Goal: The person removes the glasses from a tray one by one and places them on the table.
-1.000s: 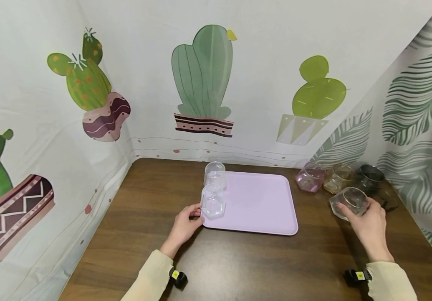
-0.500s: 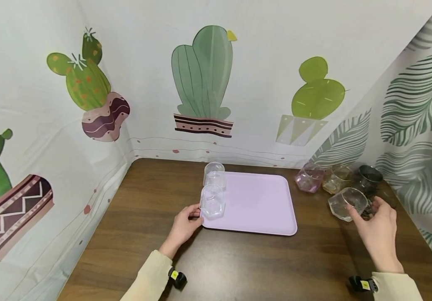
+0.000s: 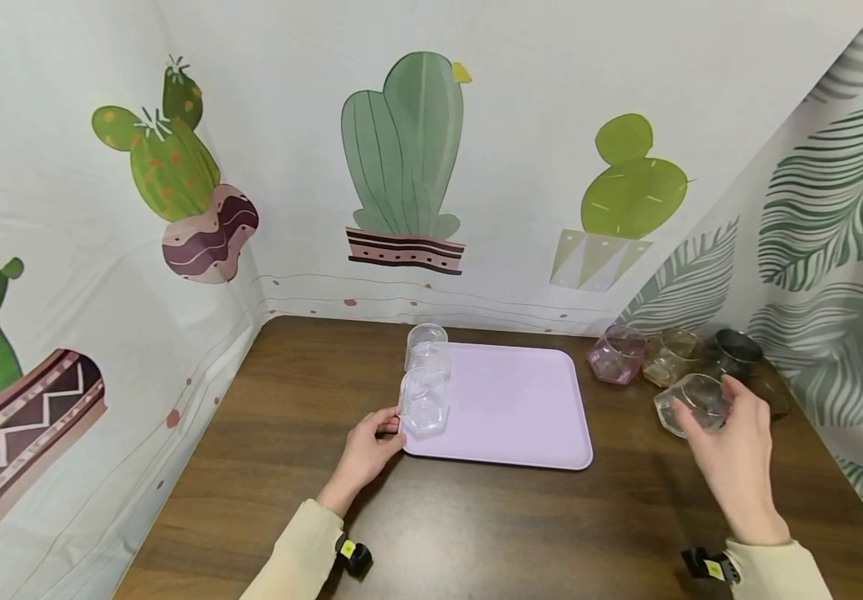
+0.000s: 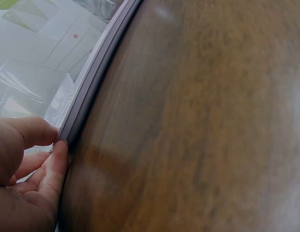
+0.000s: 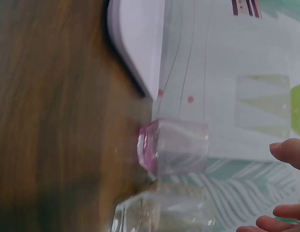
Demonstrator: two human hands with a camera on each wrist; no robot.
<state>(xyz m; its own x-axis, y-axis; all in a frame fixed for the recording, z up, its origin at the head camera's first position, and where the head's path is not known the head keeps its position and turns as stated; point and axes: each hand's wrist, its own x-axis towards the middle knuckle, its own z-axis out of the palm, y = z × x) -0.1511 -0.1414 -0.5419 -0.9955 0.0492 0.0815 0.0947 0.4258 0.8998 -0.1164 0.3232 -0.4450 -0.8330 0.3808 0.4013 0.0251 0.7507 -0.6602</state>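
My left hand [image 3: 373, 446] pinches the front left corner of the lilac tray [image 3: 514, 408]. In the left wrist view the thumb and fingers [image 4: 53, 169] meet at the tray's rim [image 4: 99, 53]. Two clear faceted glasses stand along the tray's left side: a rear glass [image 3: 427, 336] and a front glass [image 3: 425, 408]. At the right, my right hand [image 3: 739, 454] hovers over a clear glass [image 3: 674, 408], thumb and fingers apart. In the right wrist view its thumb [image 5: 288, 152] and fingers stand away from that view's nearer clear glass [image 5: 164, 212].
Behind the right-hand clear glass stand a pink glass [image 3: 617, 357], an amber glass [image 3: 671, 358] and a dark grey glass [image 3: 735, 354]. Something dark and see-through [image 3: 776, 400] sits partly hidden behind the right hand. A cactus-print cloth [image 3: 506, 183] hangs behind the wooden table [image 3: 476, 525].
My right hand has come off the clear glass, shifted right, then swung back left and up over it. The left hand and the tray have kept their places.
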